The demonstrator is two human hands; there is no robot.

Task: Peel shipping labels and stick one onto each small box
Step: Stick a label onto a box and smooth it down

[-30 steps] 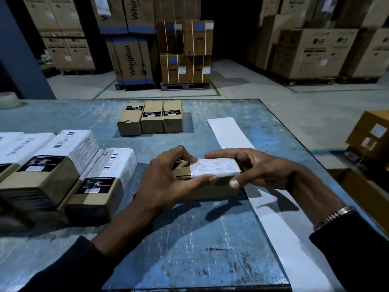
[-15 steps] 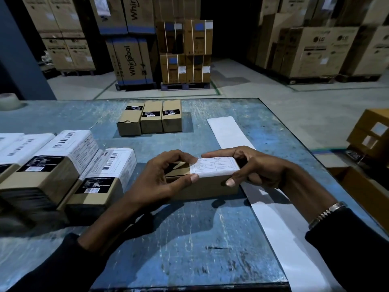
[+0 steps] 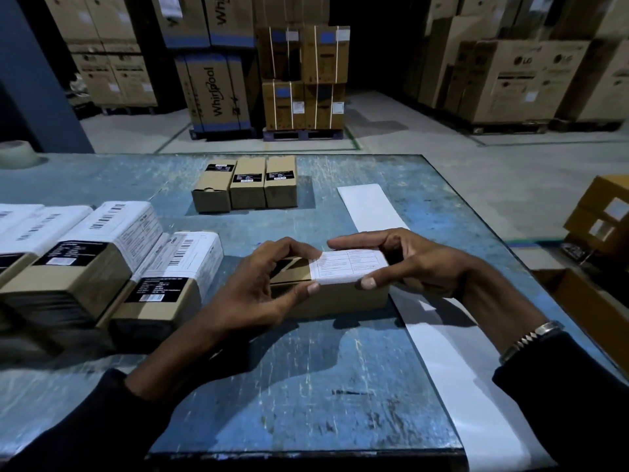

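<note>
A small brown box (image 3: 340, 298) lies on the blue table (image 3: 306, 386) in front of me, with a white shipping label (image 3: 347, 267) across the right part of its top. My left hand (image 3: 258, 284) grips the box's left end, thumb on the front face and fingers curled over the top. My right hand (image 3: 415, 260) holds the right end, with its thumb on the label's front edge and its fingers on the far edge. A long white label backing strip (image 3: 442, 342) runs under my right wrist.
Three small brown boxes (image 3: 246, 185) without white labels stand in a row at the back. Several boxes with white labels (image 3: 112, 253) lie at the left. A tape roll (image 3: 17, 155) sits far left. Open cartons (image 3: 602, 212) stand right of the table; stacked cartons fill the warehouse floor.
Both hands stay on the box. The left thumb has slid left along the front face, away from the label's edge; the box has barely moved.
</note>
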